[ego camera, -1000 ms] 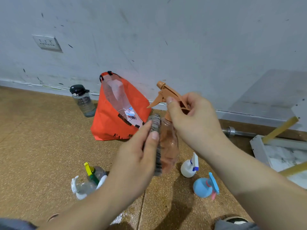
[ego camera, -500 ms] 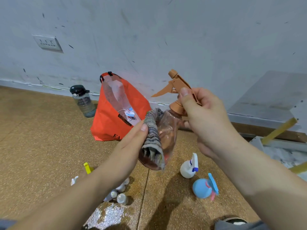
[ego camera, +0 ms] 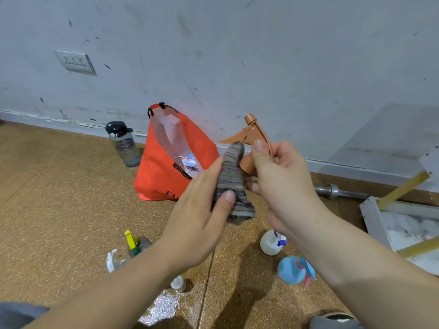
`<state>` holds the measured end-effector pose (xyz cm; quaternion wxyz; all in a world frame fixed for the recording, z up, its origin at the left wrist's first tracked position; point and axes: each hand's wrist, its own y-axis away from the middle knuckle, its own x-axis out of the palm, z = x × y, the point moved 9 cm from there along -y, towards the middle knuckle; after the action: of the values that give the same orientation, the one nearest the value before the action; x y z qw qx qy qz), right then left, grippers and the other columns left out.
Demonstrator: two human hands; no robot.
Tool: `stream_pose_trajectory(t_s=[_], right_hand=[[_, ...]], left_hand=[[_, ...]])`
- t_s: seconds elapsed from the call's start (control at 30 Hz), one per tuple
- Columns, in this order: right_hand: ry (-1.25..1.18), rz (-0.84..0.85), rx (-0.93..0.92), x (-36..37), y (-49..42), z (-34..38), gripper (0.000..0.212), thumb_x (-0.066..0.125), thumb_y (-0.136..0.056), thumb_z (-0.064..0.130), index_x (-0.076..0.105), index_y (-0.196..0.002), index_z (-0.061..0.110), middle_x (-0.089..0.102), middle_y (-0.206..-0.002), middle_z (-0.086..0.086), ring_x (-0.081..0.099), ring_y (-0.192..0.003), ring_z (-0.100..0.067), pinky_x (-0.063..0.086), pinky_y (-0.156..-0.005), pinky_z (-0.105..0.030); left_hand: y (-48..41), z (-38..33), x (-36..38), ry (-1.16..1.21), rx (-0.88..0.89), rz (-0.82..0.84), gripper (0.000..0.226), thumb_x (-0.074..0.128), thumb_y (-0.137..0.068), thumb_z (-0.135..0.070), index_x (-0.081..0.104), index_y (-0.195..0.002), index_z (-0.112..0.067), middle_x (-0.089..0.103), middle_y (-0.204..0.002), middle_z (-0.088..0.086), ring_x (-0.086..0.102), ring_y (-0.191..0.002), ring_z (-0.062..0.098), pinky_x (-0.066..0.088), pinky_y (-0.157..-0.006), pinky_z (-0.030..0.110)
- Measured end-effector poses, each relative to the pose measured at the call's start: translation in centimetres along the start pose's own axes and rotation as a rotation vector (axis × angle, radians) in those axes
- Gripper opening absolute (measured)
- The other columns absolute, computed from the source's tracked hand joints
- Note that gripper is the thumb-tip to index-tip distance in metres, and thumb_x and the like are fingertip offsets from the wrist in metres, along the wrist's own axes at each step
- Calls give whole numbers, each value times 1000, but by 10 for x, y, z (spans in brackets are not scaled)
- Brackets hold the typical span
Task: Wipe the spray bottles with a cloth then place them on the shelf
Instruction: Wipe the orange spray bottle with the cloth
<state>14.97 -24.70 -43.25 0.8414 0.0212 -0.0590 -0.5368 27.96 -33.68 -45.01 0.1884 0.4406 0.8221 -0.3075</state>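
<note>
The right hand (ego camera: 282,184) grips the orange spray bottle (ego camera: 255,136) at its neck, with the trigger head above the thumb. The left hand (ego camera: 197,224) pinches a striped grey cloth (ego camera: 231,176) against the bottle's body. Beneath the hands is a speckled brown floor (ego camera: 59,210) with a wet patch (ego camera: 161,307). A white spray bottle (ego camera: 270,243) and a blue spray bottle (ego camera: 293,269) lie under the right wrist. Beyond the hands, an orange bag (ego camera: 164,172) leans on a scuffed grey wall (ego camera: 237,55).
</note>
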Motion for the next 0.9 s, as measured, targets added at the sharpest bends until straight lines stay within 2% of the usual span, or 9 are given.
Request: stream_pose_trajectory(t_s=[0.13,0.2,0.27,0.4,0.5,0.57,0.63,0.73,0.9], right_hand=[[-100,-31,39,-14,-7,7,21,58,-106,28,57,-90,15,66,-65,3,67,-76,-23,61,-85,-61],[-119,-50,57,-20,-9,7,20,57,-106,28,57,-92,15,66,-71,-2,67,-78,-25,62,-82,-55],[-117,-64,68,-22,-10,4,19,56,-107,29,57,-94,14,65,-77,-7,66,-78,-25,62,-80,-54],[-67,-49,35,-21,-7,0,21,57,-106,33,58,-93,16,64,-84,-6,63,-81,-21,58,-88,-64],[-28,-5,7,-12,-2,-4,21,58,-105,36,59,-94,18,68,-69,9,66,-82,-21,55,-90,-68],[5,3,18,-8,-2,-5,20,60,-103,38,60,-97,19,68,-65,13,70,-82,-23,56,-90,-66],[35,27,52,-5,-6,-5,20,61,-102,39,64,-99,19,68,-68,12,70,-83,-23,57,-90,-63],[26,88,129,0,-10,-5,22,60,-104,37,67,-94,19,67,-76,3,68,-80,-22,58,-90,-63],[-48,-9,173,-16,-19,-3,24,55,-106,40,62,-93,21,66,-80,1,73,-78,-19,64,-81,-56]], left_hand=[[0,39,3,474,-359,-60,36,42,-109,-36,57,-141,-34,71,-125,-18,64,-115,-3,50,-90,16],[10,63,21,738,-693,-72,36,47,-106,-34,67,-130,-17,76,-101,-4,71,-82,13,52,-72,22],[18,64,40,1009,-923,-49,50,48,-100,-37,67,-129,0,70,-100,16,66,-75,30,54,-66,30],[24,51,42,1168,-917,-70,42,54,-104,-32,63,-138,-8,73,-126,18,71,-113,37,58,-93,48],[24,51,39,1117,-906,-64,33,52,-107,-26,66,-131,-9,75,-120,19,74,-106,33,53,-99,53],[25,53,32,991,-905,-108,30,50,-109,-27,71,-122,-11,78,-113,17,77,-95,33,57,-89,50],[26,59,22,851,-906,-178,26,51,-109,-29,71,-117,-14,79,-105,16,74,-86,34,56,-77,48],[20,69,5,739,-887,-274,27,49,-110,-32,69,-117,-16,79,-105,15,75,-97,41,57,-83,61],[-1,86,-15,1107,-863,-371,53,34,-109,-43,61,-138,-8,75,-122,17,73,-110,37,50,-100,60]])
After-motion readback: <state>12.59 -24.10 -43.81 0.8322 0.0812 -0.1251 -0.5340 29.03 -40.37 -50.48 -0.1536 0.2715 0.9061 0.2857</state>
